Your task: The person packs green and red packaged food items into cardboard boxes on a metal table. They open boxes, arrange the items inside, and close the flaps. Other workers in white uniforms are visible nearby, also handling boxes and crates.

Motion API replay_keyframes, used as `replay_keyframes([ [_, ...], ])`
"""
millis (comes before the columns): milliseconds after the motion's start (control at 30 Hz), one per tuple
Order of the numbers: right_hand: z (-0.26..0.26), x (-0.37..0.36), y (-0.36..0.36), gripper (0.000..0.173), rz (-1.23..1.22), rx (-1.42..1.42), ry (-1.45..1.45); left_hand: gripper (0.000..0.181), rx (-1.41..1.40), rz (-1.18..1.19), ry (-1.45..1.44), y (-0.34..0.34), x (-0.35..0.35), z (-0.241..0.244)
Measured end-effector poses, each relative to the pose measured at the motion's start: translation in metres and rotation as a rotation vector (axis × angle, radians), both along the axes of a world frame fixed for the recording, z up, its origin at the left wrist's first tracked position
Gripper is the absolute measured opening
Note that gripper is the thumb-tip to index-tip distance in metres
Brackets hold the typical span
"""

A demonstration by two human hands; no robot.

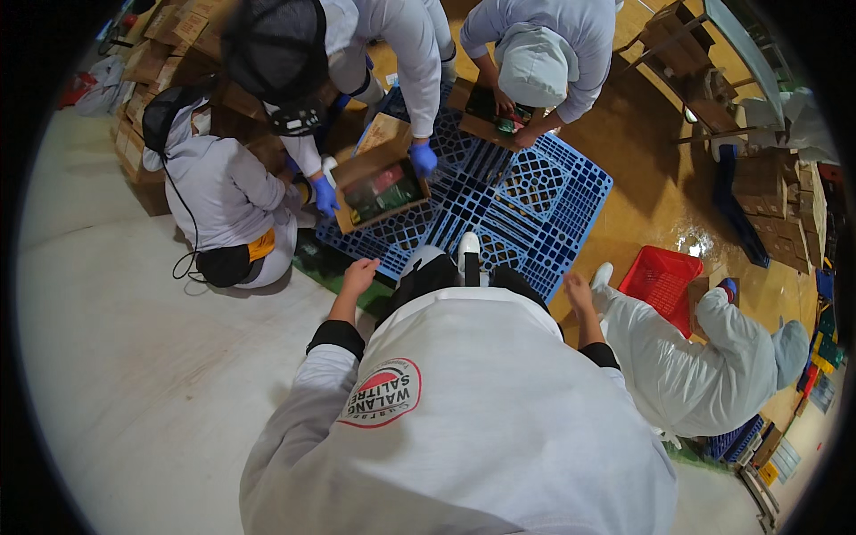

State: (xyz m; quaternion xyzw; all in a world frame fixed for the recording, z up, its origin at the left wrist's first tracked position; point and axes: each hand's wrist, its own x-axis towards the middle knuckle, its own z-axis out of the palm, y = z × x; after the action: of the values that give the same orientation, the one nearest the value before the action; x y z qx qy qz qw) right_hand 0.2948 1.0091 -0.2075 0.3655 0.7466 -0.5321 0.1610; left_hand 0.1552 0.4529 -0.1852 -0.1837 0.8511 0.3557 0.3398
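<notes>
My left hand [361,275] hangs beside my left knee, fingers curled and nothing seen in it. On the other side, my right hand [576,289] hangs past the near edge of a blue plastic pallet [471,217]; its fingers are small and blurred. Neither hand touches a carton. Ahead of me, a co-worker's blue-gloved hands [422,159] grip an open cardboard carton [344,217] with green and red packages [384,190] inside. A second open carton [498,138] sits at the pallet's far side, another person's bare hands in and on it.
A person [227,187] sits on the floor at left by stacked cartons [190,27]. At right, another person [689,364] bends near a red plastic crate [659,281]. More cartons [762,187] and a metal-framed table [745,53] stand farther right. Wet floor [695,237] shines there.
</notes>
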Motion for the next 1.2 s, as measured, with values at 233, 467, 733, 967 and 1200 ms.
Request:
replay_keyframes([
  [233, -0.027, 0.110, -0.021, 0.028, 0.017, -0.067, -0.499, 0.043, 0.051, 0.242, 0.018, -0.030, 0.031, 0.025],
  [467, -0.002, 0.013, -0.045, 0.022, 0.092, -0.073, -0.136, 0.045, -0.019, 0.199, -0.191, -0.073, 0.135, 0.010],
  [733, 0.008, -0.017, -0.062, 0.021, 0.175, -0.052, 0.093, 0.043, -0.020, 0.236, -0.271, -0.052, 0.152, -0.008],
  [967, -0.052, 0.113, 0.060, 0.024, 0.541, 0.135, -0.098, 0.042, 0.075, 0.217, -0.192, 0.000, 0.082, -0.047],
  [1200, -0.006, 0.004, 0.101, 0.018, 0.469, 0.212, -0.453, 0.044, -0.098, 0.136, 0.239, 0.024, -0.068, -0.078],
])
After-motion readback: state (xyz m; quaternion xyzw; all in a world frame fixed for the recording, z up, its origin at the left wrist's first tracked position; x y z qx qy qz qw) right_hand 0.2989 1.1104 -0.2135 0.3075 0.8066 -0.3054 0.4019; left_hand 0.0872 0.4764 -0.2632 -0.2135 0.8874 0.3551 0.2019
